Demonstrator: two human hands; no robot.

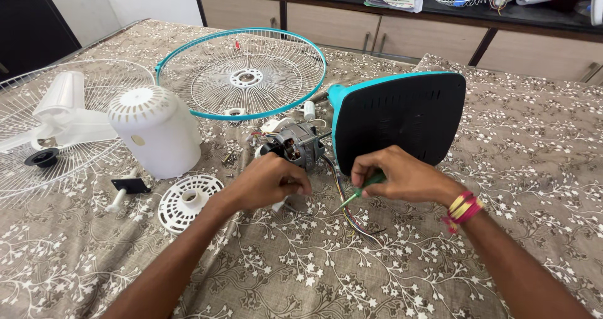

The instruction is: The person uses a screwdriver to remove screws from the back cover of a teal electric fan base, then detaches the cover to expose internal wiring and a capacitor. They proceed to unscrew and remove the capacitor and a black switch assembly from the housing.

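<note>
Both forearms enter from the bottom edge over a floral-patterned bed (326,275). Black-and-teal fan base (402,121) stands tilted just behind the hands. Teal-rimmed wire guard (242,74) lies flat further back; white motor cover (157,130) stands left. Fan motor (295,144) sits between cover and base. Left hand (270,182): grip closed on a small white part below the motor. Right hand (399,174): grip pinched on green screwdriver (361,190), tip pointing toward the left hand.

Surface: bed (389,275) covered by floral brown cloth.
Laid on it: teal-rimmed grille (242,74), white motor cover (157,130), black base (399,121), motor (295,144).
</note>
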